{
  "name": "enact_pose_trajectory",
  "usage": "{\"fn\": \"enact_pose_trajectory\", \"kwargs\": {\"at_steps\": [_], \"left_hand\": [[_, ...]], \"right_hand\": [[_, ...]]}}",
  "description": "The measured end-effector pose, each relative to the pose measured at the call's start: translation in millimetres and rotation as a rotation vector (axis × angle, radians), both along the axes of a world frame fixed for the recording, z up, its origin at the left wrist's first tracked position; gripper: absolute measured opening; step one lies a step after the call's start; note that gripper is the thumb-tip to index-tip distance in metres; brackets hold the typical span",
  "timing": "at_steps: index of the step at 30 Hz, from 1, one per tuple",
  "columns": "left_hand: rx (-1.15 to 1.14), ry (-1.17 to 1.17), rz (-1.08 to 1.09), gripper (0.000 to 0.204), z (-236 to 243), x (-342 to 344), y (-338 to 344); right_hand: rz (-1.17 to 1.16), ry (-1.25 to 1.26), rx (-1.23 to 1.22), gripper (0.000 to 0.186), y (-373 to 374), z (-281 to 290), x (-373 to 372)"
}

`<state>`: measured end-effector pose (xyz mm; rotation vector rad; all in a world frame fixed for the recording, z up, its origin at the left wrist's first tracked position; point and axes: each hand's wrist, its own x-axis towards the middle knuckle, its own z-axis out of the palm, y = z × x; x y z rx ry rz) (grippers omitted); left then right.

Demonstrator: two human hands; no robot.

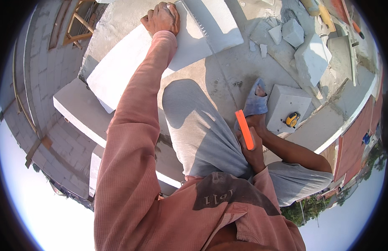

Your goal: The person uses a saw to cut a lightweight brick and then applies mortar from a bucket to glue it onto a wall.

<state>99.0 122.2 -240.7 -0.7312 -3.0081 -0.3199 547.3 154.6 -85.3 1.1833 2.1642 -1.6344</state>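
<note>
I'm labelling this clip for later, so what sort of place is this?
Probably an outdoor building site: there's a bare block wall, broken pale blocks, and an orange-handled saw in the right hand.

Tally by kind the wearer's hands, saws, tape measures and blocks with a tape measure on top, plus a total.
Left hand and right hand: 2
Orange-handled saw: 1
Yellow tape measure: 1
Block under the tape measure: 1
Total: 5
</note>
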Motion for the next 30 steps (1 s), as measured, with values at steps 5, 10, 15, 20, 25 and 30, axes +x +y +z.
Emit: {"fn": "enact_pose_trajectory", "kwargs": {"at_steps": [5,10,15,20,25,30], "left_hand": [[-0.064,-0.045,0.045,0.045,12,6,19],[-0.099,-0.071,0.008,0.045,15,3,6],[-0.051,-0.016,-0.021,0.044,8,0,9],[-0.084,-0.075,0.012,0.044,15,5,10],[-0.035,-0.029,-0.002,0.044,7,4,8],[-0.057,-0.036,0.008,0.044,14,2,8]], "right_hand": [[0.007,0.025,0.005,0.018,15,-23,-33],[-0.023,-0.063,-0.098,0.020,2,-16,-18],[-0.021,0.033,-0.067,0.014,15,-19,-13],[-0.050,-0.019,-0.066,0.013,4,-14,-17],[-0.037,-0.070,-0.055,0.012,0,2,13],[-0.008,0.000,-0.018,0.012,11,-29,-4]]}}
